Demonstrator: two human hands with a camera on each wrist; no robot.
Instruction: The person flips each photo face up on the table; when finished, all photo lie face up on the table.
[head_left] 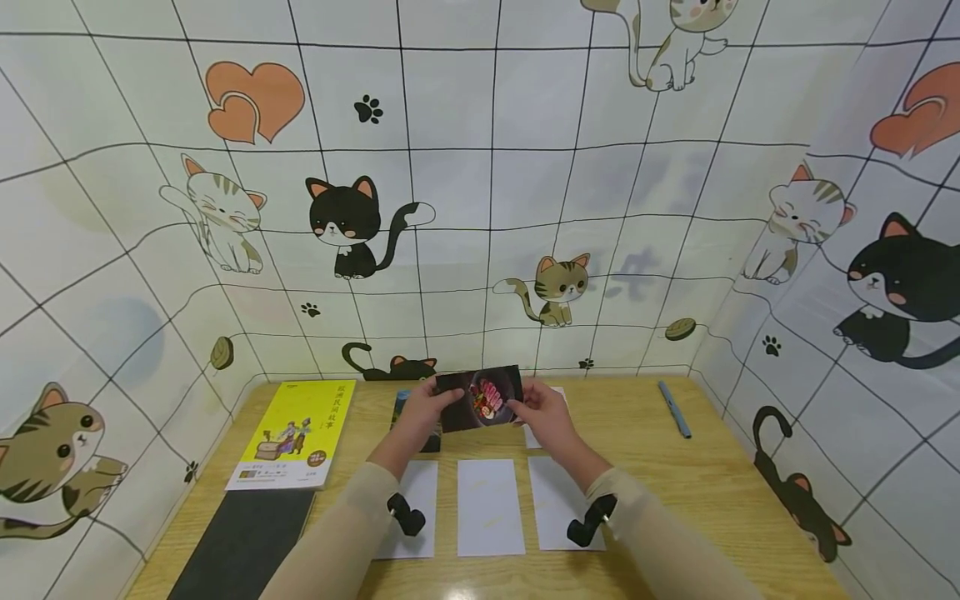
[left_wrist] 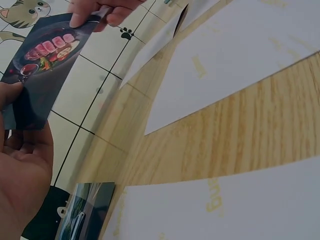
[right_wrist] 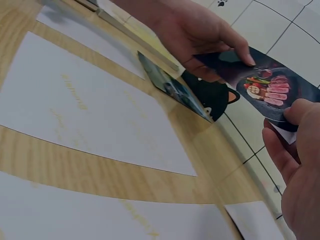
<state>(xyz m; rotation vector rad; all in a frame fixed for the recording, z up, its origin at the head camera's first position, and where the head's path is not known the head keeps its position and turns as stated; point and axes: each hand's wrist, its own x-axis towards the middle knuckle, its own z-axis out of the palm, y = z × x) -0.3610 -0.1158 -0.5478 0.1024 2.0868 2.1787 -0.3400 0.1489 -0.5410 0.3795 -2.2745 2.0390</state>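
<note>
A dark photo print [head_left: 480,398] of sliced pink meat on a plate is held up over the far part of the table. My left hand [head_left: 420,417] pinches its left end, thumb on the picture side. At the other end, my right hand [head_left: 551,421] grips it between thumb and fingers. A white edge [right_wrist: 285,133] shows under the print by the right fingers. Beneath the forearms lies a row of white sheets: a left one [head_left: 420,500], a middle one [head_left: 491,508] and a right one [head_left: 555,492]. Another photo [left_wrist: 87,212] lies behind the left hand, partly hidden.
A further white sheet [head_left: 532,438] lies behind the right hand, mostly covered. At the left, a yellow book [head_left: 300,429] overlaps a dark flat board [head_left: 240,542]. A blue pen [head_left: 675,410] lies at the far right. Cat-patterned walls [head_left: 457,192] enclose the wooden table [head_left: 645,467].
</note>
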